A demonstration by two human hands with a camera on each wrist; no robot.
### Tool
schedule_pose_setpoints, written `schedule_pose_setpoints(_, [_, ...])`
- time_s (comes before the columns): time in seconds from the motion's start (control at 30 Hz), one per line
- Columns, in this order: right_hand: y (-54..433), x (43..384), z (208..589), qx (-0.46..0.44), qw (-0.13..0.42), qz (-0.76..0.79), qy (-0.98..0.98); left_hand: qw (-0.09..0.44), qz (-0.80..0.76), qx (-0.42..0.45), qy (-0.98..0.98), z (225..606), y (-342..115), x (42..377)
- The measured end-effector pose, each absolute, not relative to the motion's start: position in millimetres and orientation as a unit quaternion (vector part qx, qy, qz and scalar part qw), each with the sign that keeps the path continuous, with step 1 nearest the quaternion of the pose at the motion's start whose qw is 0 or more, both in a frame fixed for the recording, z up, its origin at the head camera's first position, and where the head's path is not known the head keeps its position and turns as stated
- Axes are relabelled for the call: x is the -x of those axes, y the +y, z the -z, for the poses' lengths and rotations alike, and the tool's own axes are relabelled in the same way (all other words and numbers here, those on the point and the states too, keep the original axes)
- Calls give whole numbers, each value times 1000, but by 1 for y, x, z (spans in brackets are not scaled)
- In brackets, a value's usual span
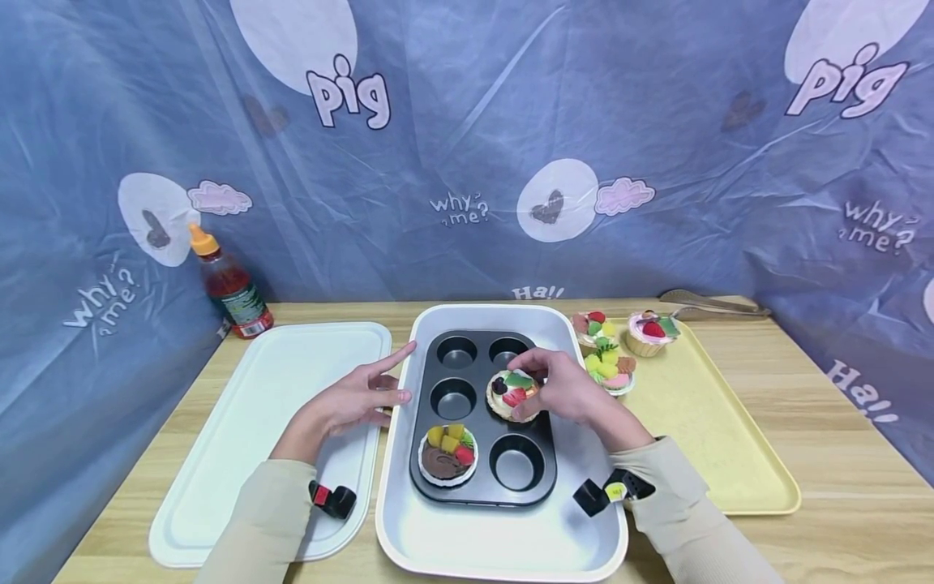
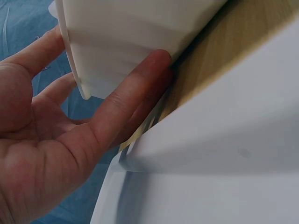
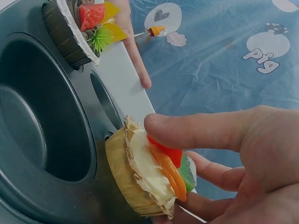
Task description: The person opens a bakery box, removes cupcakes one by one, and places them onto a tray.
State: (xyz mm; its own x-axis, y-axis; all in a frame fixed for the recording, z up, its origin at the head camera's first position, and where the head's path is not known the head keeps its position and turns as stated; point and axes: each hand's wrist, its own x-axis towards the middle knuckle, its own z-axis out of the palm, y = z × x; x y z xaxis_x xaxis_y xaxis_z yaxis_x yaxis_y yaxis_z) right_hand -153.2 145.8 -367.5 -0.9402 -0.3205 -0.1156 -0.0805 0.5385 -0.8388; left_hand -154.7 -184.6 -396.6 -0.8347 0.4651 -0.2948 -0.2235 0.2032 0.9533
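My right hand (image 1: 569, 391) pinches a fruit-topped cupcake (image 1: 513, 397) between thumb and fingers, at the right middle cup of a dark muffin tin (image 1: 483, 478). In the right wrist view the cupcake's tan wrapper (image 3: 124, 170) sits tilted against the tin, its lower part out of sight. A chocolate cupcake (image 1: 442, 464) with yellow and red fruit stands in the tin's near left cup. The tin lies in a deep white tray (image 1: 503, 556). With fingers spread, my left hand (image 1: 353, 403) touches that tray's left outer wall (image 2: 117, 42).
A white lid-like tray (image 1: 292, 397) lies to the left, a sauce bottle (image 1: 237, 292) behind it. On the right, a yellow tray (image 1: 715, 438) bears several cupcakes, one with a pink top (image 1: 648, 334). Metal tongs (image 1: 715, 304) lie at its far edge.
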Motion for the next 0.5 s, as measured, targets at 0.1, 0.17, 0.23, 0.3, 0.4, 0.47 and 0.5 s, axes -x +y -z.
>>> schedule_pose_setpoints(0.1, [146,154,367,115,125,465,869,274,-627,-79,725,396,-185,155])
schedule_pose_setpoints(0.17, [146,153,366,111,124,466,869,274,-626,-77,726,396,-185,155])
schedule_pose_setpoints(0.23, [146,153,366,106,123,466,870,274,-626,-78,726,396,-185,155])
schedule_pose_setpoints(0.3, [146,154,366,99,122,468,870,274,-626,-77,726,396,-184,155])
schedule_pose_setpoints(0.4, [147,154,367,92,123,476,866,274,-626,-81,726,397,-185,155])
schedule_pose_setpoints(0.47, [147,155,368,89,124,484,861,275,-626,-83,725,397,-185,155])
schedule_pose_setpoints(0.5, [148,155,368,89,125,488,859,275,-627,-84,725,397,-185,155])
